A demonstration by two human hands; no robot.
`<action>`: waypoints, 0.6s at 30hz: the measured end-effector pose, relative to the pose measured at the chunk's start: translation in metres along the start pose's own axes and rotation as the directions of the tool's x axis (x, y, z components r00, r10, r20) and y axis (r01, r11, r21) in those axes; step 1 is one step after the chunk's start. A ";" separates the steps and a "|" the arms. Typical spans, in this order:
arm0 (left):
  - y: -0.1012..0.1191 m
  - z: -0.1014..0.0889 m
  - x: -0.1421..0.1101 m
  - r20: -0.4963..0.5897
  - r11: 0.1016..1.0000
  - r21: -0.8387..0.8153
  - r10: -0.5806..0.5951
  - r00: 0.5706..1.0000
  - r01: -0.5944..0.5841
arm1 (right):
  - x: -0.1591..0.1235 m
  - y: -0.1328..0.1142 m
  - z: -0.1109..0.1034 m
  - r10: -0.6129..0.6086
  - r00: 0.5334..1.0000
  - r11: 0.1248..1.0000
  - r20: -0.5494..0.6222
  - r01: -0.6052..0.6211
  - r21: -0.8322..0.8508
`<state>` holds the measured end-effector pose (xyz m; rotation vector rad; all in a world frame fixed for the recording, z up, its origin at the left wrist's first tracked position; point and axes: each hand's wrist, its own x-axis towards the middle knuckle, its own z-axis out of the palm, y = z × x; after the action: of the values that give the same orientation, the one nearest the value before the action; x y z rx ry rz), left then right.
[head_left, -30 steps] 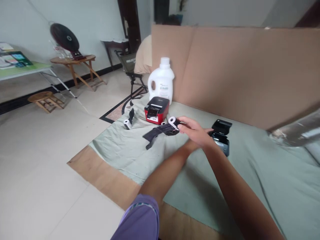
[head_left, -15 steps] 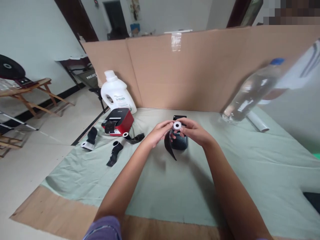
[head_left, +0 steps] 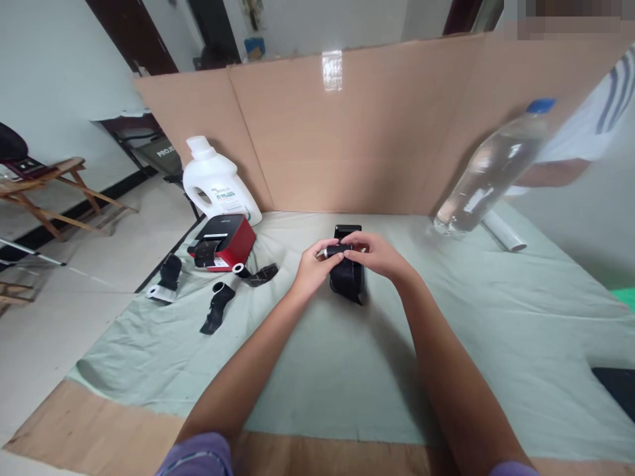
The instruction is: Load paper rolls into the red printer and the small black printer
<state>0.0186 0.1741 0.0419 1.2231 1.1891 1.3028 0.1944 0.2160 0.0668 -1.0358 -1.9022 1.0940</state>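
Observation:
Between both hands is a small roll of black-faced paper (head_left: 338, 250) on a white core, lying crosswise with a loose black strip hanging from it. My left hand (head_left: 317, 264) pinches the roll's left end. My right hand (head_left: 374, 254) grips its right end with thumb and fingertips. Just behind and below the hands, a black handheld device (head_left: 348, 230) rests on the cloth, mostly covered by the strip and fingers. To the left stands a red and black printer (head_left: 225, 241) with a black strip coming out of its front.
Loose black paper rolls (head_left: 218, 307) lie on the green cloth (head_left: 317, 383) at the left. A white jug (head_left: 218, 188) and a clear bottle with a blue cap (head_left: 496, 172) lean on the cardboard (head_left: 347, 145). Near the bottle lies a white tube (head_left: 505, 231); a person's arm (head_left: 560, 173) shows behind.
The roll has turned from its round end facing me to lying crosswise, and its strip now hangs over the device. The head view has shifted slightly.

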 end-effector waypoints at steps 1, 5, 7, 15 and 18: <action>-0.002 0.001 0.001 0.014 1.000 0.023 0.013 1.000 -0.013 | 0.000 0.002 -0.001 -0.019 1.000 0.998 0.017 0.020 -0.058; 0.000 -0.016 0.011 0.014 0.969 0.238 0.060 0.998 -0.061 | 0.001 0.016 -0.006 0.005 1.000 0.982 0.003 -0.005 -0.187; 0.009 -0.041 0.017 -0.006 0.885 0.452 0.129 0.992 -0.113 | 0.002 0.025 -0.007 0.041 0.998 0.973 -0.043 -0.050 -0.226; 0.030 -0.085 0.017 0.031 0.720 0.675 0.193 0.981 -0.163 | 0.006 0.040 0.003 0.089 0.995 0.981 -0.041 -0.095 -0.169; 0.009 -0.055 0.016 0.145 0.776 0.597 0.144 0.979 -0.203 | 0.006 0.035 0.004 0.076 0.995 0.966 -0.058 -0.088 -0.245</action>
<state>-0.0377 0.1869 0.0509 1.8784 1.5209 0.9926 0.1990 0.2310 0.0345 -1.2773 -2.0078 0.8830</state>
